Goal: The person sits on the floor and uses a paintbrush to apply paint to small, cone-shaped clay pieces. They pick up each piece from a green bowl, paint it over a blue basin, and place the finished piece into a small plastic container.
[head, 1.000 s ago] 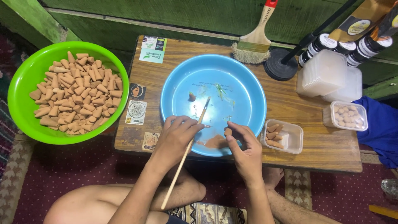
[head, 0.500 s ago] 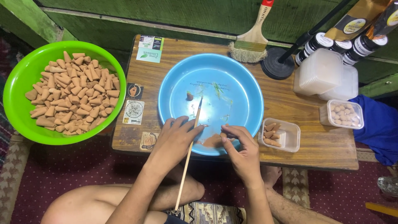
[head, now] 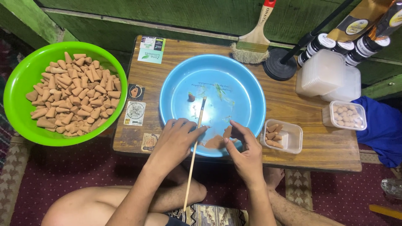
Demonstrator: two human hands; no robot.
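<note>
My left hand [head: 178, 140] grips a long thin wooden brush [head: 196, 146] whose bristle tip rests inside the blue bowl [head: 247, 88]. My right hand [head: 245, 152] pinches a small brown cone [head: 227, 132] over the bowl's near rim. A patch of brown powder [head: 215, 143] lies in the bowl between the two hands. One more brown cone [head: 191, 97] sits alone inside the bowl near the brush tip.
A green bowl [head: 19, 83] heaped with brown cones stands at the left. A small clear tub [head: 291, 140] with a few cones sits right of the blue bowl. A wide paintbrush [head: 253, 42], stacked lidded tubs [head: 326, 77], jars and a blue cloth [head: 383, 129] are at the right.
The brush tip has stayed in the bowl while my left hand shifted slightly. My right hand now holds a cone up at the bowl's near rim.
</note>
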